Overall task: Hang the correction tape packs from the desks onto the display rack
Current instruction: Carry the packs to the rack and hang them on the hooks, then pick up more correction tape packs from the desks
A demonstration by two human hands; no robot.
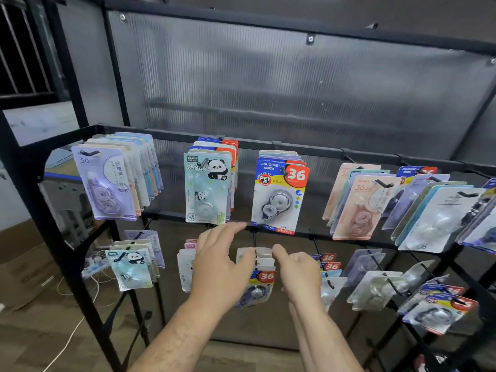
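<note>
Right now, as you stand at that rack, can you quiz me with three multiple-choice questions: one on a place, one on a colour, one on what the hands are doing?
1. Where does the upper panda pack hang?
A) at the far right end
B) between the purple pack and the "36" pack
C) on the floor

2. What colour backs that pack's big "36"?
A) green
B) red
C) black

3. Where are both hands?
A) at the person's sides
B) under a box
C) on a lower-row stack

Answers: B, those two packs flank it; B, white digits sit on red; C, the left hand and right hand touch that stack from either side.
</note>
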